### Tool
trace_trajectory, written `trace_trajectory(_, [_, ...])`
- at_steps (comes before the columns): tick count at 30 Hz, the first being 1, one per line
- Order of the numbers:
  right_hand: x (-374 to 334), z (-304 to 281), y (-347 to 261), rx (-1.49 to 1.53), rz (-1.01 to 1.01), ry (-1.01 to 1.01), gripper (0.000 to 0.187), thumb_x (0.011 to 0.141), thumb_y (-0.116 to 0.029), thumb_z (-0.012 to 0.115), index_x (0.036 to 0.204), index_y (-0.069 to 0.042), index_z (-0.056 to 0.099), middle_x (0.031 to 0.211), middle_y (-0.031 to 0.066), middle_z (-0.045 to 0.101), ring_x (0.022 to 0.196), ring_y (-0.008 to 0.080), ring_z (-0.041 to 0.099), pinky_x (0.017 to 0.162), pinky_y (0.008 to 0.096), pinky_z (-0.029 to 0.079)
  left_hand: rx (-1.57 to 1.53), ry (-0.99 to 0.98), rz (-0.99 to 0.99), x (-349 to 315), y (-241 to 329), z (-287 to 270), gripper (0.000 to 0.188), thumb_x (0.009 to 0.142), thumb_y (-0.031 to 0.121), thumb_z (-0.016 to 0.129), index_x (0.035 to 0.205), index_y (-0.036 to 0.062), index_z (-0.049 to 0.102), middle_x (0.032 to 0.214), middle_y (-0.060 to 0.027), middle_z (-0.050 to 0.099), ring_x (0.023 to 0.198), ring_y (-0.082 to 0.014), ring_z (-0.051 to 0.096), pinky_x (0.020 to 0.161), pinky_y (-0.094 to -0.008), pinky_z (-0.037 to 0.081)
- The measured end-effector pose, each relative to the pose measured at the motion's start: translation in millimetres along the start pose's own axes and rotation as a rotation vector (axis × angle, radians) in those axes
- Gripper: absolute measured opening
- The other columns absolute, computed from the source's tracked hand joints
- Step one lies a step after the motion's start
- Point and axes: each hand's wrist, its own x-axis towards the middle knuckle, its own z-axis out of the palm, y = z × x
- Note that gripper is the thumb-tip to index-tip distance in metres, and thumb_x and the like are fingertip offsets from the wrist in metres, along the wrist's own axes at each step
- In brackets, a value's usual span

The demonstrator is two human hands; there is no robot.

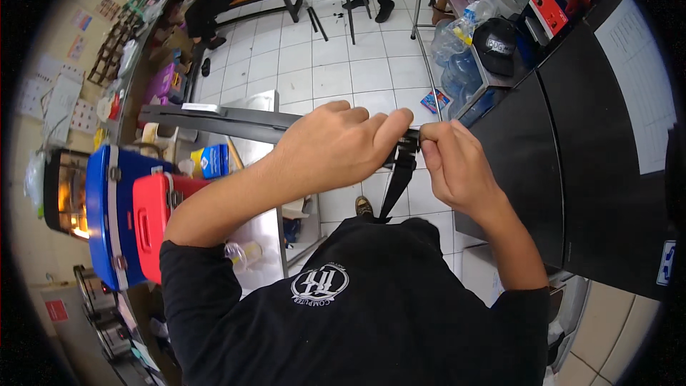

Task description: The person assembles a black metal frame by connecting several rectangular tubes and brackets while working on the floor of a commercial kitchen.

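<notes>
A long, narrow dark grey bar (243,126) stretches from the left across the front of my body; I cannot tell its exact kind. My left hand (343,139) is wrapped over it near its right end. A black strap (398,186) with a buckle (408,144) hangs from that end toward my lap. My right hand (457,164) is closed beside the buckle, its fingertips pinching the tip of the black end piece. What lies under the left palm is hidden.
At left, a metal table (266,243) holds a red cooler box (150,225); a blue cooler box (107,207) stands beside it. A black cabinet (514,143) is close on my right. A black cap (494,46) and water bottles (464,75) sit by a shelf. Two people are farther back.
</notes>
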Motion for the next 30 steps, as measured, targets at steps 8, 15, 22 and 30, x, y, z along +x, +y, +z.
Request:
trace_trajectory(8, [56.3, 33.5, 86.8, -0.053, -0.162, 0.038, 0.026, 0.085, -0.005, 0.075, 0.105, -0.002, 0.057, 0.089, 0.0123, 0.059, 0.075, 0.0333, 0.054, 0.071, 0.0453, 0.043, 0.108, -0.041, 0.059, 40.1, -95.5, 29.1, 0.028, 0.085, 0.017, 0.068, 0.109, 0.0063, 0.058, 0.072, -0.0001, 0.064, 0.065, -0.0191, 0.069, 0.061, -0.0318, 0.052])
trace_trajectory(15, [120.5, 73.3, 196.3, 0.0, -0.229, 0.105, 0.026, 0.084, -0.004, 0.075, 0.103, -0.001, 0.057, 0.088, 0.0151, 0.058, 0.077, 0.0348, 0.056, 0.071, 0.0475, 0.045, 0.084, -0.09, -0.035, 86.4, -185.7, 68.4, 0.043, 0.082, 0.016, 0.07, 0.122, 0.0037, 0.062, 0.072, -0.0041, 0.064, 0.066, -0.0239, 0.067, 0.063, -0.0365, 0.052])
trace_trajectory(22, [204.6, 84.6, 253.1, 0.493, 0.273, -0.205, 0.012, 0.104, -0.013, 0.059, 0.099, -0.003, 0.055, 0.078, 0.0148, 0.053, 0.065, 0.0313, 0.052, 0.061, 0.0423, 0.045, 0.165, -0.138, -0.155, 119.3, -272.0, 90.9, 0.049, 0.083, 0.016, 0.068, 0.129, 0.0012, 0.062, 0.077, -0.0016, 0.061, 0.067, -0.0194, 0.059, 0.064, -0.0346, 0.049])
trace_trajectory(30, [295.3, 144.5, 310.7, 0.926, 0.753, -0.62, 0.024, 0.111, -0.021, 0.051, 0.096, -0.003, 0.054, 0.073, 0.0169, 0.052, 0.061, 0.0336, 0.05, 0.064, 0.0448, 0.047, 0.183, -0.103, -0.431, 99.7, -346.5, 124.0, 0.04, 0.084, 0.014, 0.068, 0.124, 0.0053, 0.065, 0.078, -0.0022, 0.058, 0.069, -0.0203, 0.062, 0.065, -0.0348, 0.05])
